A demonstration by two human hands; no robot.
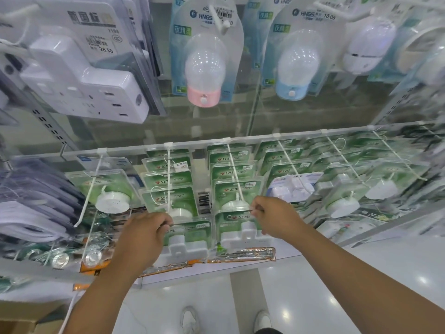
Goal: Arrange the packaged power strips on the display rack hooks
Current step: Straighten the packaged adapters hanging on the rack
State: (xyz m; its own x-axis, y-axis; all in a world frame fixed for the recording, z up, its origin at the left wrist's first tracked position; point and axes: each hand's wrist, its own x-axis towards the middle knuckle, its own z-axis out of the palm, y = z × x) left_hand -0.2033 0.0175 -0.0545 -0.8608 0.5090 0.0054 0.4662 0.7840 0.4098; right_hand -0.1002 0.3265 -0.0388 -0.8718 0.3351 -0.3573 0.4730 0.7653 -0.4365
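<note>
Holding two green-card packs at the front of the rack, we note: left hand [142,233] fingers [163,225] pinched on top edge of left pack [186,239]; right hand [277,216] fingers [257,208] pinched on top edge of right pack [240,231]. Packs sit side by side, just apart, white adapters facing us. Behind the fingers, more green packs hang on white hooks [234,169]. Above fingers: night-light pkgs [204,68]. Below: floor [313,285].
</note>
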